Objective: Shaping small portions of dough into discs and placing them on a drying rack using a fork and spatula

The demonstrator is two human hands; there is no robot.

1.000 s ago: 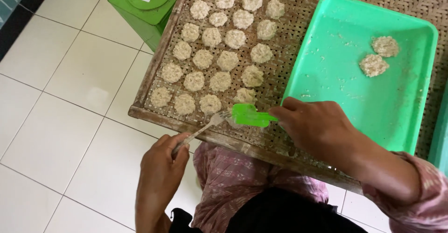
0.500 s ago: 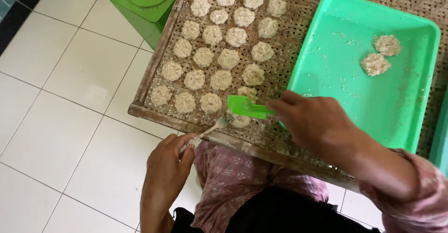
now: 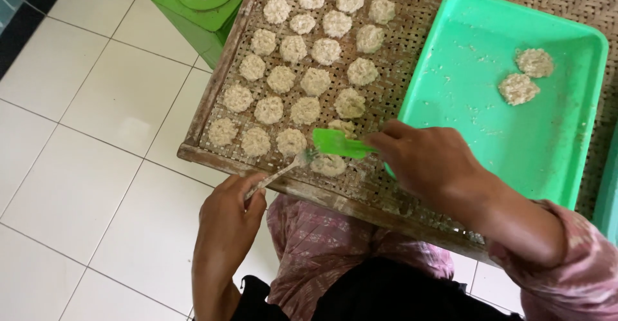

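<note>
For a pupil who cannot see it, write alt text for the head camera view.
A person's right hand holds a green spatula and the left hand a fork, both meeting at a pale patty on a woven bamboo tray lined with rows of patties. A green plastic tray beside holds two more.

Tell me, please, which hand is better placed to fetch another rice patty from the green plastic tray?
Probably the right hand: holding the green spatula, it sits beside the green plastic tray; the left hand, gripping a metal fork, is farther away.

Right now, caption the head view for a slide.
Right hand slides a patty off a green spatula onto the woven tray; left hand steadies it with a fork.
</note>
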